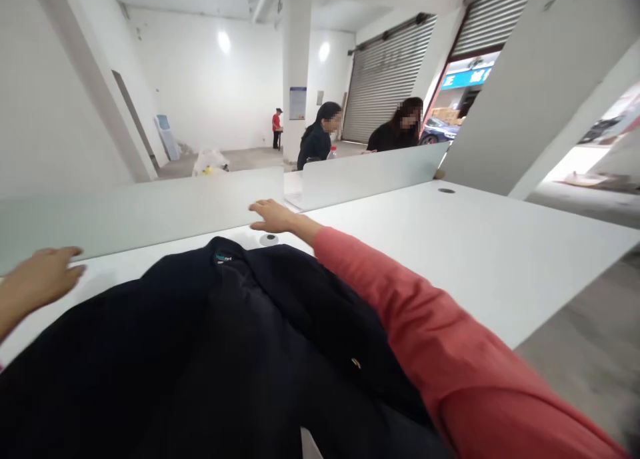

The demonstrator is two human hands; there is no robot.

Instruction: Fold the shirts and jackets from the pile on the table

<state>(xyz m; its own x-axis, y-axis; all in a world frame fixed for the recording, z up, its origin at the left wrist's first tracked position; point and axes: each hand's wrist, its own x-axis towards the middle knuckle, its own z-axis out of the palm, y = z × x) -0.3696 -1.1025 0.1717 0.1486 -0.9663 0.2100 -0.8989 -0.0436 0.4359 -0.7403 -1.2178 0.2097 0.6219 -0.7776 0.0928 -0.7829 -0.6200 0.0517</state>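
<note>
A dark navy jacket (190, 339) lies spread on the white desk (425, 239), its collar pointing to the far side and a small label (224, 258) showing inside the neck. On the jacket's right front is a small gold-coloured piece (355, 363). Past the collar, my right hand (274, 216) reaches over the desk with its fingers apart and nothing in them. At the left edge of the view my left hand (43, 276) hovers beside the jacket's shoulder, fingers stretched out and holding nothing. Neither hand grips the cloth.
A frosted divider panel (150, 209) runs along the desk behind the hands, and a second panel (370, 172) continues to the right. Cable grommets (447, 190) are set in the desktop. Two people sit beyond the panels near a bottle (332, 153); another person stands far back.
</note>
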